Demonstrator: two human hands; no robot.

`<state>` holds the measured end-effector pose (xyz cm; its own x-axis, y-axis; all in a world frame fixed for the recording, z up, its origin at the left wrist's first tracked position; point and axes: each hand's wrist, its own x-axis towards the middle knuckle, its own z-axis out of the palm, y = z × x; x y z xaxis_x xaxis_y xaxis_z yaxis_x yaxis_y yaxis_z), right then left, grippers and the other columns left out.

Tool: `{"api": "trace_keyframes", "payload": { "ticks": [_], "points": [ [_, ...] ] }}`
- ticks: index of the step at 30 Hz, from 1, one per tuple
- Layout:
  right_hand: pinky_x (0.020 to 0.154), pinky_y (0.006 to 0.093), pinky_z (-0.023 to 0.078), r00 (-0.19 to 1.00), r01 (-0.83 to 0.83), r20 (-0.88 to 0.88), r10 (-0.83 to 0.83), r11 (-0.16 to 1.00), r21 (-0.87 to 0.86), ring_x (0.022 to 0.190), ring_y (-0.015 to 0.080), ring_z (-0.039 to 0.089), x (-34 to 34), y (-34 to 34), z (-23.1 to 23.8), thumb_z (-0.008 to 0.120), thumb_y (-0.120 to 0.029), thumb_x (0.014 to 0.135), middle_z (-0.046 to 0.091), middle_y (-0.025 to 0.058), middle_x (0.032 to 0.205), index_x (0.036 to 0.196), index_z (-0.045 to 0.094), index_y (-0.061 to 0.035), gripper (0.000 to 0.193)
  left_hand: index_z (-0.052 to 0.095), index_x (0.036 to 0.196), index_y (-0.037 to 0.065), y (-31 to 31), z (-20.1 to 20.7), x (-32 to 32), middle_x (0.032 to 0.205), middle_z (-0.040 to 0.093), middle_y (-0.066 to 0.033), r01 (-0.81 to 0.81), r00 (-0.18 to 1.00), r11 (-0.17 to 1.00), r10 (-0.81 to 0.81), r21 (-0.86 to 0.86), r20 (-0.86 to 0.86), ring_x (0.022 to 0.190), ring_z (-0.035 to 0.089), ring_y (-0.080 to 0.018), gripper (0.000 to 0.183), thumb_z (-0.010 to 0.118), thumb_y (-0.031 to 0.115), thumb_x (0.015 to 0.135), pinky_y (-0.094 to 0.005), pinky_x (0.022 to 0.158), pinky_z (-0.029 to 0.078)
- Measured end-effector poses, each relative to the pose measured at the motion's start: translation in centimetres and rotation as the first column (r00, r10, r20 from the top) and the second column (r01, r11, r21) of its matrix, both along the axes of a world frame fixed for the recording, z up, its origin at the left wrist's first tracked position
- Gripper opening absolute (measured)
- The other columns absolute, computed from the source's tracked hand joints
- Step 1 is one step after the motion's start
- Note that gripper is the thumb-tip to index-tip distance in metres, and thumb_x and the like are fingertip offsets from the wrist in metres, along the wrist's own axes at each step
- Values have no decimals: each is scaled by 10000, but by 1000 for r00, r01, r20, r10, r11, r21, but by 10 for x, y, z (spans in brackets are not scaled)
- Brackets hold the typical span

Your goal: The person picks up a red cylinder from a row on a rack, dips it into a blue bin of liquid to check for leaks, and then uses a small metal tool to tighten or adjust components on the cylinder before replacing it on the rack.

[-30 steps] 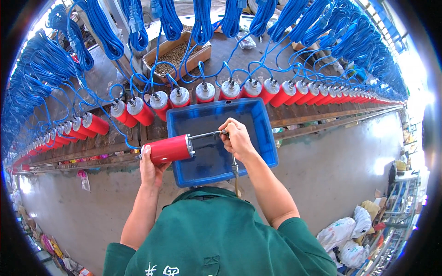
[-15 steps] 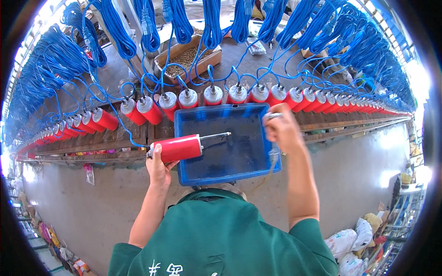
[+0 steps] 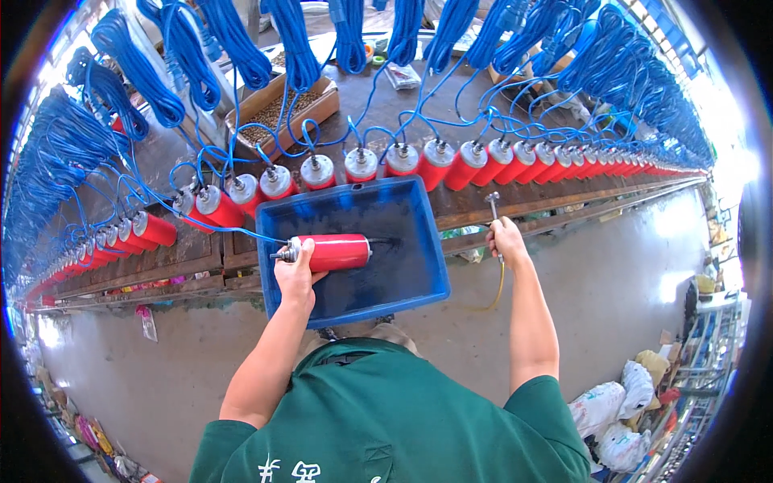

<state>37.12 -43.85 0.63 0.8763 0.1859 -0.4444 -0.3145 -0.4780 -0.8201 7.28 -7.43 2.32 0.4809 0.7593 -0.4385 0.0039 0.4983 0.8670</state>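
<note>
Left hand [image 3: 296,272] gripping red cylinder [image 3: 336,252] from below, fingers closed around its left half near metal cap end [image 3: 287,254]; cylinder lying horizontal, held over left part of blue plastic tray [image 3: 419,241], cap pointing left, other end toward tray middle. Thin blue wire [image 3: 233,231] running from cap end up-left toward the row on the bench. Right hand [image 3: 506,241] closed around handle of a slim metal-tipped tool [image 3: 493,203], tip pointing up toward bench edge, just right of tray's right wall; yellowish hose [image 3: 498,291] trailing down from under that hand. Hands well apart, tray between them. Tray sitting in front of person's chest, dark wet-looking bottom, back rim tucked under the front plank of wooden bench [image 3: 564,205]. Running along bench: long row of matching red cylinders [image 3: 483,165] with silver caps, lying side by side, curving off to both sides of view. Each wired with blue cable; coiled blue cable bundles [image 3: 290,40] hanging above along the whole row. Behind row, upper left: open wooden box [image 3: 278,109] holding small brownish bits, too small to identify. Green shirt [image 3: 386,419] filling bottom centre. Grey concrete floor [image 3: 628,274] beneath; white bags [image 3: 624,406] piled lower right.
</note>
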Motion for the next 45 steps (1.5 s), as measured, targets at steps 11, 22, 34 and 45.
{"api": "trace_keyframes", "payload": {
  "ticks": [11, 22, 34, 45],
  "points": [
    [818, 493, 584, 982, -40, 153, 107, 922, -385, 917, 365, 755, 58, 4, -66, 552, -311, 980, 750, 262, 1020, 1108, 719, 31, 402, 527, 1394, 97, 17, -39, -4, 1332, 642, -136, -14, 988, 961, -29, -277, -152, 1220, 632, -330, 553, 763, 382, 983, -583, 958, 575],
    [983, 526, 530, 773, 2, 494, 399, 777, -630, 1150, 445, 630, 58, 49, -96, 552, -40, 955, 648, 215, 1234, 1252, 644, -61, 311, 263, 1628, -31, 2, 5, -41, 1524, 478, -221, 220, 954, 944, -261, -247, -145, 1450, 452, -419, 737, 644, 105, 1012, -572, 1042, 556],
    [949, 447, 544, 680, 114, 701, 217, 912, -393, 1096, 361, 664, -24, 10, -86, 645, -81, 930, 680, 177, 1230, 1179, 703, -42, 259, 578, 1477, -9, -2, -4, -57, 1656, 439, -176, 822, 564, 521, -693, 229, -449, 1474, 477, -247, 465, 596, 203, 1064, -390, 1139, 456],
    [889, 503, 579, 862, -489, -398, 315, 726, -484, 1003, 413, 736, -345, -166, -224, 673, -268, 929, 773, 226, 1046, 1056, 762, -33, 282, 666, 1319, -38, -2, 23, -75, 1417, 642, -239, 835, 506, 71, -489, 545, -711, 1343, 595, -385, 395, 617, 222, 1026, -440, 1154, 461]
  ]
}}
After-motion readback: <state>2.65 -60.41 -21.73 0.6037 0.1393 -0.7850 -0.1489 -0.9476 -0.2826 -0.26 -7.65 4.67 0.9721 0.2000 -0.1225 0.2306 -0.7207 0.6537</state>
